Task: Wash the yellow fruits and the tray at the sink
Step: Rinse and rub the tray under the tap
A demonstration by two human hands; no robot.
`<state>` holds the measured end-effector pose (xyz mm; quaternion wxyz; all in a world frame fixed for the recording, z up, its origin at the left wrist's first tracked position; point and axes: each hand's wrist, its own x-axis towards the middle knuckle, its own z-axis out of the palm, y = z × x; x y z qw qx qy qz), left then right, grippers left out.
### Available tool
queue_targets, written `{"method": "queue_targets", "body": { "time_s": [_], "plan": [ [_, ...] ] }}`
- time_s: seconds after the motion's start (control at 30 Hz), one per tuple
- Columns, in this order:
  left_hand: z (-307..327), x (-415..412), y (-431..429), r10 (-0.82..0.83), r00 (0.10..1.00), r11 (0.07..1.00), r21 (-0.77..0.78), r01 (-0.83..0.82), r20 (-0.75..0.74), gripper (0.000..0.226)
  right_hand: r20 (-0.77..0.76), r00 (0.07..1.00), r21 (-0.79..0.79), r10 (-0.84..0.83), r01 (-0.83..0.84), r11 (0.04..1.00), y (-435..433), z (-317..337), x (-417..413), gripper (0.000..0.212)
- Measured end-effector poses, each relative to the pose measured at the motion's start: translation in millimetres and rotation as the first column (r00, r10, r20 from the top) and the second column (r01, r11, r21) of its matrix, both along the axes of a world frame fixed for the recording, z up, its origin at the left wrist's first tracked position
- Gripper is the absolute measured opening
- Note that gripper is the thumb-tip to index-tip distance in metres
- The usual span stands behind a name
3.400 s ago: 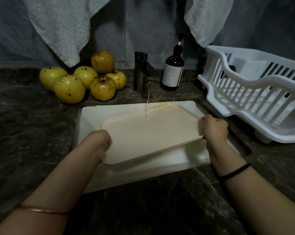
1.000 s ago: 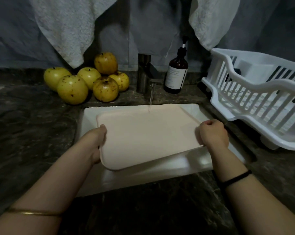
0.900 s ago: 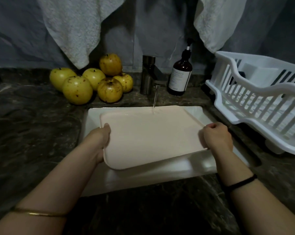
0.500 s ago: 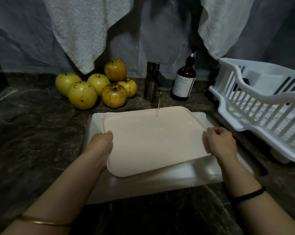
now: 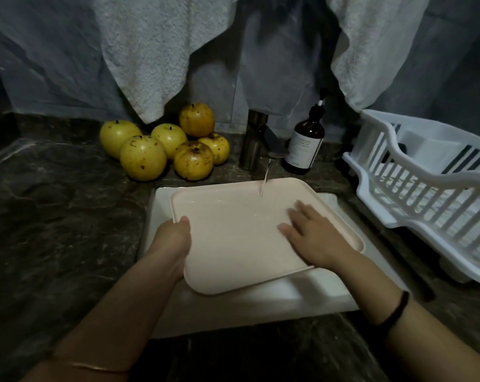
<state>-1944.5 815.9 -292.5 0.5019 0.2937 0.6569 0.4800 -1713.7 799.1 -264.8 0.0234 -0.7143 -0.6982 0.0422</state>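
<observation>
Tray sits over the white sink, tap water hitting its far edge. Your left hand grips its left rim; your right hand lies flat, fingers spread, inside it. Six yellow fruits wait on the counter.

- The brown pump bottle, upper right of centre in the frame, carries a pale label with lines of small print; the letters are too small and blurred to read.
- No other writing, brand or number can be read.
</observation>
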Motion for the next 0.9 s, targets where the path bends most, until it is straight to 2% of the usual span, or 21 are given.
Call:
{"method": "queue_targets", "body": {
  "time_s": [0.07,0.23,0.3,0.4,0.57,0.63,0.73,0.83,0.9],
  "plan": [
    [0,1,0,-0.004,1.0,1.0,-0.002,0.004,0.026,0.041,-0.071,0.997,-0.083,0.01,-0.016,0.996,17,-2,-9,0.064],
    [-2,2,-1,-0.004,0.999,1.0,-0.007,0.004,0.04,0.042,-0.038,0.993,0.041,-0.111,0.113,0.993,61,-10,0,0.065],
    [0,2,-3,-0.002,1.0,1.0,-0.011,0.002,0.002,0.043,-0.056,0.983,0.083,-0.174,0.179,0.98,78,-12,-2,0.069],
    [2,1,-6,-0.014,1.0,1.0,0.008,0.014,-0.014,0.043,-0.036,0.971,0.068,-0.235,0.237,0.969,95,-14,-20,0.074],
    [0,0,-6,-0.033,0.999,0.999,0.039,0.033,0.005,0.041,-0.018,0.977,0.034,-0.215,0.215,0.976,97,-14,-46,0.084],
    [0,0,-7,-0.035,0.999,0.998,0.047,0.034,0.018,0.04,0.018,0.987,0.027,-0.159,0.159,0.987,90,-12,-49,0.084],
    [1,1,-8,-0.033,0.999,0.998,0.049,0.032,0.011,0.041,0.051,0.996,0.002,0.074,-0.075,0.997,68,-14,-70,0.077],
    [4,0,-9,-0.046,0.999,0.998,0.046,0.045,0.023,0.04,-0.021,0.943,-0.054,0.331,-0.331,0.942,36,-14,-94,0.067],
    [6,1,-9,-0.058,0.997,0.998,0.036,0.056,0.044,0.038,-0.027,0.901,-0.077,0.432,-0.433,0.898,23,-10,-96,0.063]
  ]
}}
